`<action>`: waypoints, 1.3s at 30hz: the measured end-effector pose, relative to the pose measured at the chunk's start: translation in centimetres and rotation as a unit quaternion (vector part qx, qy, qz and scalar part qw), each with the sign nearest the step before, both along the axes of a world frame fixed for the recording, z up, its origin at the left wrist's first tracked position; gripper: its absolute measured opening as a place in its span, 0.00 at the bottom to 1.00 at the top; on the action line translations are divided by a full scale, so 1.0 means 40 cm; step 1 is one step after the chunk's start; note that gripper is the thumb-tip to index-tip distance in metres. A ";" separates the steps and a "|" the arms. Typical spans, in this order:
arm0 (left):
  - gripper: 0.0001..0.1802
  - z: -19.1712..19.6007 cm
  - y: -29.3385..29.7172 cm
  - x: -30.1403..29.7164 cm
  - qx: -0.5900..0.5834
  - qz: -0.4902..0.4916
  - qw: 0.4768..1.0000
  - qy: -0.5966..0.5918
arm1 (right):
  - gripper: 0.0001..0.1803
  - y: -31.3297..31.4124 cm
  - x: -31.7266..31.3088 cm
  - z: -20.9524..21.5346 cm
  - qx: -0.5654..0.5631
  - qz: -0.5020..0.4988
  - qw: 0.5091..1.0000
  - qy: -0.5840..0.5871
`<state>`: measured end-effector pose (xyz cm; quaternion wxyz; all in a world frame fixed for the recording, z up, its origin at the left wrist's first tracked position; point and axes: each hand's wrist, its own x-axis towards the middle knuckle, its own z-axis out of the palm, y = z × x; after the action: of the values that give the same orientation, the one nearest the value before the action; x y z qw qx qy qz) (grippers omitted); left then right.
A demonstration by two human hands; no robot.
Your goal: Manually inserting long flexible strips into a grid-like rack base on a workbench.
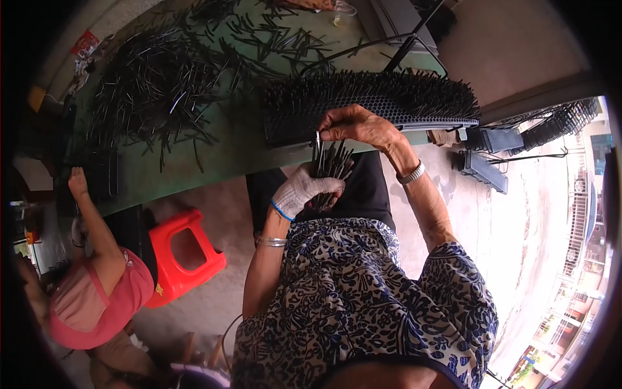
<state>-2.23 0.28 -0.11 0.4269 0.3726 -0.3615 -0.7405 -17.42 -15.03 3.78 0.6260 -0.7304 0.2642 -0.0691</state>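
My left hand (299,192), in a white knit glove with a blue cuff edge, grips a bundle of thin black rods (334,162) upright over my lap. Above the bundle, my right hand (358,126) is bare. Its thumb and forefinger pinch the top of one rod (317,144), whose tip shines in the light. Just beyond the right hand is a long perforated rack (408,110) at the table edge, with many similar rods standing close together in its holes. Where the fingers of the left hand wrap the bundle, the rods' lower parts are partly hidden.
A big heap of loose black rods (152,91) covers the left of the green table (223,159). A co-worker in pink (120,301) reaches to the table at left, by a red plastic stool (188,256). More racks (483,170) stand at right.
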 end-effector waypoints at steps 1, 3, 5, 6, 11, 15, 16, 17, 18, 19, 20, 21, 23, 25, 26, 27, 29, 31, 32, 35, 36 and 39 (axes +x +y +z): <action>0.17 -0.005 0.001 0.002 0.001 0.001 1.000 -0.001 | 0.11 0.000 0.003 -0.003 0.013 -0.005 1.000 0.003; 0.13 -0.020 -0.004 0.000 0.051 0.003 0.998 0.025 | 0.10 0.003 -0.001 -0.011 0.016 -0.028 0.999 -0.005; 0.12 -0.025 -0.009 0.000 0.033 0.014 0.999 0.009 | 0.10 0.009 -0.001 -0.017 0.020 -0.048 0.999 -0.014; 0.11 -0.026 -0.011 0.001 0.015 0.025 1.000 -0.006 | 0.10 0.015 0.004 -0.020 0.023 -0.065 0.997 -0.047; 0.10 -0.031 -0.024 0.013 0.003 0.033 0.999 -0.012 | 0.11 0.016 0.012 -0.022 -0.018 -0.121 0.990 -0.072; 0.09 -0.059 -0.030 0.023 0.016 0.012 0.999 -0.030 | 0.09 0.000 0.008 -0.018 -0.080 -0.246 0.950 -0.174; 0.09 -0.067 -0.026 0.023 0.016 0.013 0.999 -0.029 | 0.08 -0.004 0.008 -0.014 -0.107 -0.267 0.940 -0.186; 0.09 -0.053 -0.023 0.019 0.011 0.023 0.999 -0.022 | 0.08 -0.006 0.010 -0.014 -0.107 -0.268 0.940 -0.184; 0.09 -0.046 -0.020 0.014 0.007 0.034 0.999 -0.015 | 0.07 -0.006 0.017 -0.014 -0.153 -0.299 0.924 -0.183; 0.09 -0.046 -0.019 0.006 0.007 0.033 0.999 -0.014 | 0.06 -0.005 0.022 -0.015 -0.199 -0.328 0.906 -0.180; 0.09 -0.047 -0.019 0.000 0.020 0.047 0.999 -0.005 | 0.06 -0.005 0.029 -0.017 -0.200 -0.327 0.906 -0.180; 0.09 -0.049 -0.019 -0.005 0.032 0.060 0.998 0.004 | 0.05 -0.004 0.034 -0.022 -0.248 -0.336 0.893 -0.168; 0.09 -0.056 -0.018 -0.014 0.031 0.058 0.998 -0.006 | 0.03 0.000 0.044 -0.033 -0.315 -0.347 0.869 -0.158; 0.10 -0.065 -0.016 -0.017 0.029 0.055 0.998 -0.017 | 0.03 -0.001 0.053 -0.042 -0.357 -0.346 0.856 -0.144; 0.10 -0.071 -0.014 -0.019 0.022 0.054 0.998 0.000 | 0.03 -0.002 0.055 -0.048 -0.397 -0.344 0.841 -0.129; 0.11 -0.076 -0.012 -0.020 0.015 0.053 0.998 0.016 | 0.03 -0.004 0.057 -0.053 -0.377 -0.342 0.849 -0.143; 0.11 -0.079 -0.010 -0.020 0.022 0.053 0.998 0.015 | 0.03 -0.007 0.057 -0.056 -0.391 -0.343 0.843 -0.136; 0.11 -0.076 -0.008 -0.020 0.030 0.053 0.998 0.013 | 0.03 -0.006 0.057 -0.056 -0.406 -0.345 0.836 -0.130; 0.11 -0.067 -0.008 -0.022 0.036 0.054 0.998 0.021 | 0.03 -0.004 0.054 -0.055 -0.404 -0.341 0.840 -0.120; 0.10 -0.069 -0.010 -0.020 0.027 0.051 0.998 0.019 | 0.04 -0.006 0.046 -0.068 -0.413 -0.322 0.844 -0.111; 0.10 -0.072 -0.011 -0.019 0.013 0.046 0.999 0.010 | 0.04 -0.007 0.045 -0.074 -0.424 -0.307 0.845 -0.110; 0.09 -0.064 -0.014 -0.017 0.009 0.041 0.999 -0.015 | 0.06 -0.015 0.044 -0.077 -0.429 -0.257 0.860 -0.101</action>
<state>-2.91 -0.28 -2.65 0.4478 0.4022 -0.3452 -0.7201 -15.65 -15.62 0.69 0.2340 -0.8218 0.3225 -0.4073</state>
